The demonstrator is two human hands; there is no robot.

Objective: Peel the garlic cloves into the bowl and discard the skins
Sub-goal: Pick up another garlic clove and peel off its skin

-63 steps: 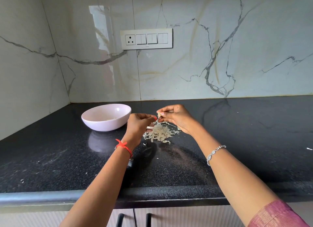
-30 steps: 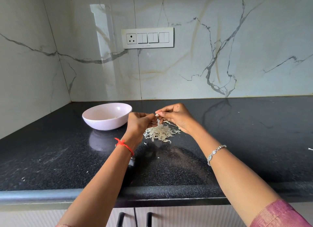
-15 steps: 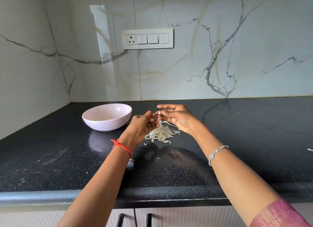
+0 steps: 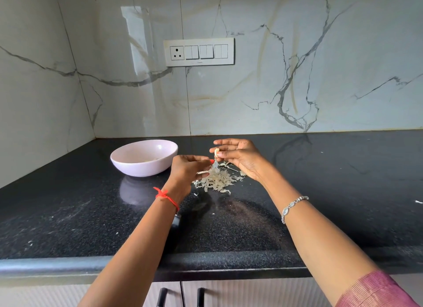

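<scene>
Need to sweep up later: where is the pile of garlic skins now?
In the head view, the pile of garlic skins lies on the black countertop, right of the pink bowl, below the left hand and right hand.

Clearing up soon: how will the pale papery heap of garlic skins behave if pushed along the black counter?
The pale papery heap of garlic skins looks thin and curled, so probably light and floppy. It lies loose, with stray flakes on the black counter, so it would likely scatter rather than slide together.
</scene>
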